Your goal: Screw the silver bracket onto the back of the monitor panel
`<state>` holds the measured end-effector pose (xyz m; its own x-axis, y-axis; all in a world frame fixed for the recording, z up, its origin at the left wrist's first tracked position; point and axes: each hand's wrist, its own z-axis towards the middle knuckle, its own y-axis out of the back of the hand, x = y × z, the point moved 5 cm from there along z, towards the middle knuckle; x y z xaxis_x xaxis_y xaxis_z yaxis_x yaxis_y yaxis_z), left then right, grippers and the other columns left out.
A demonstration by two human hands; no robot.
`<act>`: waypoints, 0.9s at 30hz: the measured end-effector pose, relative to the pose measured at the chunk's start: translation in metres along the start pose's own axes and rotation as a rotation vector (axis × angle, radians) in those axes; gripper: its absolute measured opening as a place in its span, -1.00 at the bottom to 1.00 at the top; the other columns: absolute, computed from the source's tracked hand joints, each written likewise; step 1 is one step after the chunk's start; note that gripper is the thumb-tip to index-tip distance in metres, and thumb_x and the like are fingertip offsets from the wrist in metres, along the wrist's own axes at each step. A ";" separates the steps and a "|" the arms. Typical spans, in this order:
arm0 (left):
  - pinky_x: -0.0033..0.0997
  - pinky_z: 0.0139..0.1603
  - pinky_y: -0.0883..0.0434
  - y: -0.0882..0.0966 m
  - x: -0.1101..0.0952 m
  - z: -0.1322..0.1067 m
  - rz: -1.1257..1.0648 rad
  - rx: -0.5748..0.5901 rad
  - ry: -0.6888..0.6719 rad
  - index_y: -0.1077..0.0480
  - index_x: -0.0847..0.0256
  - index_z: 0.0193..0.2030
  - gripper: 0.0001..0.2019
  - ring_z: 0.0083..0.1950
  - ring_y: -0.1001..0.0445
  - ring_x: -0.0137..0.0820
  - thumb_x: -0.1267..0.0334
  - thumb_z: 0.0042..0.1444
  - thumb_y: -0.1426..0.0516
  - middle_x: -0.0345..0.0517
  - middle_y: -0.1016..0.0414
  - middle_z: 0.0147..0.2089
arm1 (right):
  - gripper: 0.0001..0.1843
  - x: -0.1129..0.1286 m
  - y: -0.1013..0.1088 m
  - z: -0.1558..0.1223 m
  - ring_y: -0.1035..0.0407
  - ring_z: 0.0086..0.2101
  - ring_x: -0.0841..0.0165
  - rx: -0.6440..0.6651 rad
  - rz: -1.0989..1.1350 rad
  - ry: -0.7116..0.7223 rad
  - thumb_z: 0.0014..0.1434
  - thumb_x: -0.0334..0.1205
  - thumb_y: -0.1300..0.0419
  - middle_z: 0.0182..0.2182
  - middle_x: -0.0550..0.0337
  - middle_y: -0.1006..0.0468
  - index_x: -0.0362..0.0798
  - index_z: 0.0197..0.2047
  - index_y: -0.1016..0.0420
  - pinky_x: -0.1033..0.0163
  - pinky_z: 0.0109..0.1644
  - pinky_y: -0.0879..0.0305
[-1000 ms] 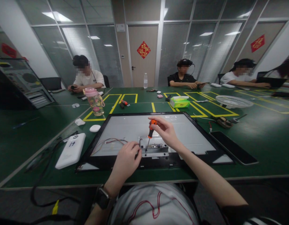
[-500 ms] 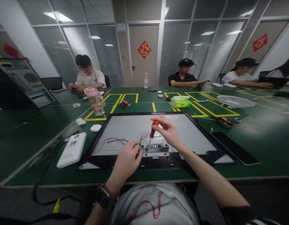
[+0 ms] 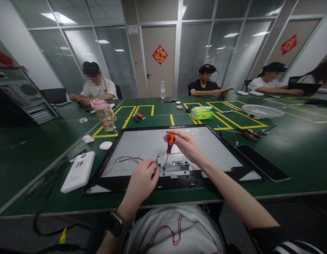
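Note:
A monitor (image 3: 142, 143) lies face down on the green table, its grey back panel up inside a black frame. A small metal bracket (image 3: 173, 165) sits near its front edge, with thin wires (image 3: 121, 161) running to the left. My right hand (image 3: 186, 145) grips an orange-handled screwdriver (image 3: 169, 144), held upright with its tip on the bracket's left end. My left hand (image 3: 141, 183) is curled, fingers pinched at the bracket's left edge beside the screwdriver tip; what they pinch is hidden.
A white device (image 3: 78, 171) and black cables lie left of the monitor, a dark phone (image 3: 261, 162) to its right. Further back stand a pink-lidded bottle (image 3: 104, 114), a green tissue pack (image 3: 202, 113) and a white fan (image 3: 262, 111). Several people sit at the far side.
My hands and the screwdriver stay on the bracket; only the view has shifted slightly, and the screwdriver handle stands a little more upright.

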<state>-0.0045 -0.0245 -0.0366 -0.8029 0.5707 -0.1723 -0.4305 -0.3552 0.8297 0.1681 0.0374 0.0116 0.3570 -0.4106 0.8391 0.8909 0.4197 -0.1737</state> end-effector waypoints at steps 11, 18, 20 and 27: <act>-0.16 -0.04 -0.49 -0.001 0.001 0.000 -0.005 0.021 0.011 -0.42 0.22 -0.30 -0.87 -0.11 -0.51 -0.22 0.40 0.23 -0.05 0.00 -0.52 -0.12 | -0.83 0.004 0.000 0.000 -0.48 -0.18 0.31 -0.044 -0.065 0.041 0.17 -0.10 -0.32 -0.23 0.17 -0.59 0.09 -0.16 -0.64 0.13 0.00 -0.39; -0.16 -0.04 -0.49 -0.001 0.000 0.000 0.000 0.001 0.000 -0.43 0.22 -0.28 -0.86 -0.12 -0.51 -0.23 0.39 0.23 -0.05 0.00 -0.53 -0.12 | -0.69 0.000 -0.003 -0.002 -0.46 -0.12 0.30 -0.017 -0.043 0.007 0.17 -0.08 -0.31 -0.14 0.15 -0.59 0.13 0.00 -0.58 0.11 0.04 -0.37; -0.17 -0.04 -0.49 0.000 0.000 0.000 0.005 0.001 -0.001 -0.43 0.21 -0.29 -0.86 -0.13 -0.51 -0.24 0.38 0.23 -0.05 -0.01 -0.53 -0.12 | -0.74 0.001 0.000 -0.001 -0.43 -0.18 0.35 -0.061 -0.096 0.053 0.09 -0.14 -0.38 -0.17 0.19 -0.55 0.12 -0.11 -0.63 0.19 -0.02 -0.37; -0.18 -0.06 -0.49 0.001 -0.001 0.000 0.018 0.001 -0.007 -0.41 0.21 -0.29 -0.86 -0.14 -0.51 -0.25 0.39 0.23 -0.04 -0.01 -0.52 -0.14 | -0.75 0.000 0.003 -0.001 -0.46 -0.15 0.33 -0.052 -0.120 0.040 0.20 -0.11 -0.28 -0.14 0.18 -0.56 0.15 -0.04 -0.60 0.13 0.07 -0.31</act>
<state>-0.0038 -0.0253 -0.0353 -0.8073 0.5698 -0.1538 -0.4162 -0.3648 0.8329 0.1709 0.0378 0.0109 0.2573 -0.4876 0.8343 0.9408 0.3237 -0.1009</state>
